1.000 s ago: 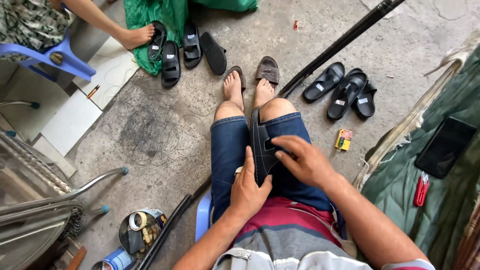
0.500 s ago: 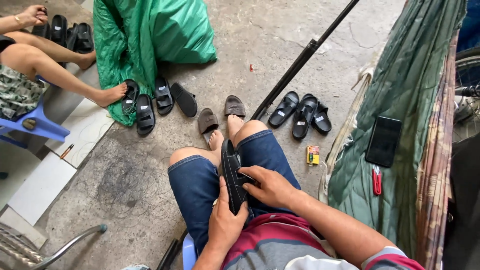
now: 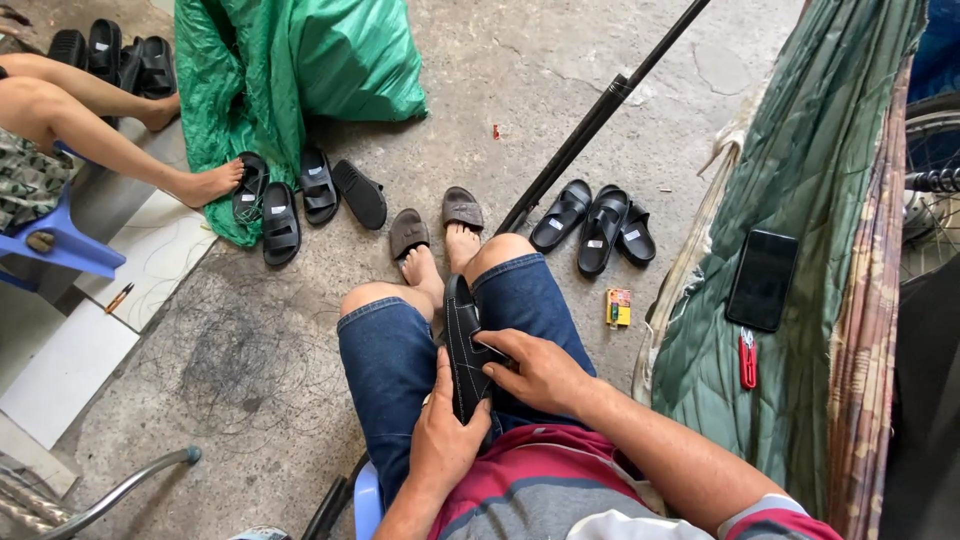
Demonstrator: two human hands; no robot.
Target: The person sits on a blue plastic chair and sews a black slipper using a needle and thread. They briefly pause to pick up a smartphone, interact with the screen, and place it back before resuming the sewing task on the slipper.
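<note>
Both hands grip one black sandal (image 3: 462, 345) wedged upright between the knees, left hand (image 3: 447, 435) clasping its heel, right hand (image 3: 540, 372) pinching the strap, steadying it.

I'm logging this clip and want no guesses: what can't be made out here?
Head view only:
- Black sandal: lower end hidden by the left hand and right hand.
- Small yellow box: too small to identify.
- Bicycle wheel: cut off by the right edge.
- Other person's leg: body cut off by the left edge.
</note>
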